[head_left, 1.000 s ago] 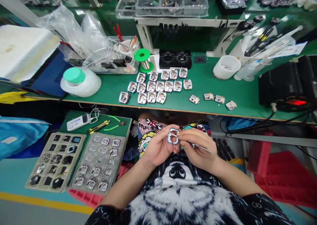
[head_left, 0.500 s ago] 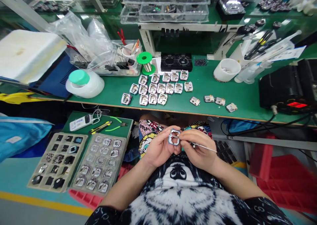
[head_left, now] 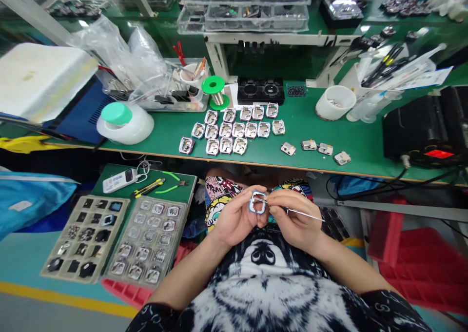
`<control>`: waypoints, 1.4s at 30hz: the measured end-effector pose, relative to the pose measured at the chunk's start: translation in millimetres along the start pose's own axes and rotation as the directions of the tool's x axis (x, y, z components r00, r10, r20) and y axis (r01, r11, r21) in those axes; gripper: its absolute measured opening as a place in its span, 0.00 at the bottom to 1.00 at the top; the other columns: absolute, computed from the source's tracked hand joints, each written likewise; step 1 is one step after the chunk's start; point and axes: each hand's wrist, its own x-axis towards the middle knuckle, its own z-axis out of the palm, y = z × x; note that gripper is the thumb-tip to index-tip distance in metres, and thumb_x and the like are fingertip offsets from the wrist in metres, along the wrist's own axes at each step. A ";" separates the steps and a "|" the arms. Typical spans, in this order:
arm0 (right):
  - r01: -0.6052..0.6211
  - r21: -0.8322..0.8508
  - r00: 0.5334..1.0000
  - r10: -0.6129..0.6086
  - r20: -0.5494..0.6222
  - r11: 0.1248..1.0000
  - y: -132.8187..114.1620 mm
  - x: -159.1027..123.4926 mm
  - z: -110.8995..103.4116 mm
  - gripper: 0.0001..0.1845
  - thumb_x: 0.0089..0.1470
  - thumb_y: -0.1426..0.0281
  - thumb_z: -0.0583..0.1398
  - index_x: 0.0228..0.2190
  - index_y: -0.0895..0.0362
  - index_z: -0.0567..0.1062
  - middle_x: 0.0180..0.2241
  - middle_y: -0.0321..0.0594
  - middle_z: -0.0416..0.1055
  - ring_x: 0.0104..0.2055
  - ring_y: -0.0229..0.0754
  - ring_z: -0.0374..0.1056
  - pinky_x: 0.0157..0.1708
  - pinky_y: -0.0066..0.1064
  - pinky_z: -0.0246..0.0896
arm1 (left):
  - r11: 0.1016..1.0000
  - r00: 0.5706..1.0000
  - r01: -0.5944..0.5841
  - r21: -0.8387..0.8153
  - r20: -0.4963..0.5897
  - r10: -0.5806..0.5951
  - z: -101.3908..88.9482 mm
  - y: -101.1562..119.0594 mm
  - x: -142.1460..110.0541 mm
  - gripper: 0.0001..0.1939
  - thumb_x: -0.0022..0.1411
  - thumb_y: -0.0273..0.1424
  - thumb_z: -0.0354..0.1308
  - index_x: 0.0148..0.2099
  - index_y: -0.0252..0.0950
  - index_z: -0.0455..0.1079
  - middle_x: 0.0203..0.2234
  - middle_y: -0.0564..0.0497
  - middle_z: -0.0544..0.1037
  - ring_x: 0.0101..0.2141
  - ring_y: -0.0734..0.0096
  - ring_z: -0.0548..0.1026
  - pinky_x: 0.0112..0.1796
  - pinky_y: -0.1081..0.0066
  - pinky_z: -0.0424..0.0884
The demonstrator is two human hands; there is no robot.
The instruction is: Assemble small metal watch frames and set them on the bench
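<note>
My left hand (head_left: pixel 236 220) is closed on a small blue-rimmed watch case (head_left: pixel 252 206), an open frame held upright above my lap. My right hand (head_left: pixel 297 218) pinches a thin metal tool (head_left: pixel 305 215), probably tweezers, whose tip reaches into the opening of the case. The tool's other end sticks out to the right, past my palm. On the green bench (head_left: pixel 164 137) in front, several similar watch cases (head_left: pixel 238 130) lie in uneven rows. Several small grey-and-white modules (head_left: pixel 308 146) lie to their right.
Two compartment trays (head_left: pixel 148 237) with small parts sit low at my left, near green-handled pliers (head_left: pixel 173 183) and a yellow utility knife (head_left: pixel 148 188). A solder spool (head_left: pixel 214 92), a white bottle (head_left: pixel 125 123), a white cup (head_left: pixel 335 103) and a black station (head_left: pixel 427 127) stand on the bench.
The tool in my right hand has shifted slightly to the right, its tip still at the case opening. My left hand keeps the case in nearly the same spot.
</note>
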 end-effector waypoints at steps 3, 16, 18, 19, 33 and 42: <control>-0.010 0.000 1.000 0.010 0.001 1.000 -0.9 1.4 1.3 0.13 0.60 0.83 0.65 0.43 0.55 0.82 0.38 0.43 0.84 0.41 0.42 0.81 0.43 0.34 0.77 | 1.000 1.000 0.008 -0.010 -0.011 -0.008 0.6 0.5 -0.6 0.15 0.77 0.36 0.57 0.57 0.33 0.77 0.33 0.46 0.80 0.29 0.64 0.80 0.30 0.69 0.76; -0.034 0.022 0.999 0.034 0.013 0.999 1.9 -1.4 3.2 0.13 0.60 0.82 0.65 0.43 0.55 0.82 0.38 0.43 0.84 0.40 0.43 0.81 0.42 0.36 0.78 | 1.000 1.000 -0.007 -0.017 0.000 0.007 0.2 0.3 -0.4 0.14 0.76 0.36 0.60 0.56 0.33 0.78 0.33 0.46 0.80 0.29 0.64 0.81 0.29 0.70 0.78; -0.039 0.029 0.999 0.039 0.020 0.999 2.6 -1.8 3.2 0.13 0.61 0.82 0.65 0.43 0.54 0.82 0.38 0.43 0.84 0.40 0.43 0.81 0.43 0.36 0.78 | 1.000 1.000 -0.006 -0.013 -0.003 0.006 -0.5 -0.3 -0.3 0.15 0.76 0.36 0.59 0.57 0.33 0.77 0.33 0.47 0.80 0.29 0.64 0.80 0.29 0.70 0.78; -0.041 0.031 0.999 0.040 0.020 0.999 2.8 -2.0 3.3 0.14 0.61 0.83 0.65 0.43 0.54 0.82 0.38 0.43 0.84 0.40 0.43 0.81 0.43 0.37 0.78 | 1.000 1.000 -0.008 -0.009 -0.005 0.008 -0.8 -0.6 -0.3 0.15 0.76 0.36 0.59 0.57 0.33 0.77 0.32 0.46 0.80 0.29 0.64 0.80 0.29 0.69 0.78; -0.036 0.023 0.999 0.037 -0.015 0.999 5.3 -6.1 3.4 0.16 0.60 0.83 0.65 0.44 0.53 0.82 0.40 0.40 0.84 0.42 0.43 0.81 0.44 0.36 0.78 | 1.000 1.000 -0.007 0.004 0.009 0.006 0.7 -0.6 -0.7 0.15 0.77 0.36 0.57 0.57 0.33 0.77 0.31 0.46 0.80 0.29 0.63 0.80 0.30 0.69 0.77; -0.051 -0.016 0.995 0.050 -0.081 0.999 7.1 -5.7 4.0 0.14 0.61 0.80 0.66 0.43 0.51 0.83 0.39 0.41 0.84 0.41 0.44 0.81 0.43 0.38 0.80 | 1.000 1.000 -0.008 0.027 -0.010 0.008 4.5 0.3 0.0 0.15 0.75 0.37 0.60 0.56 0.34 0.77 0.31 0.47 0.78 0.29 0.62 0.79 0.28 0.69 0.75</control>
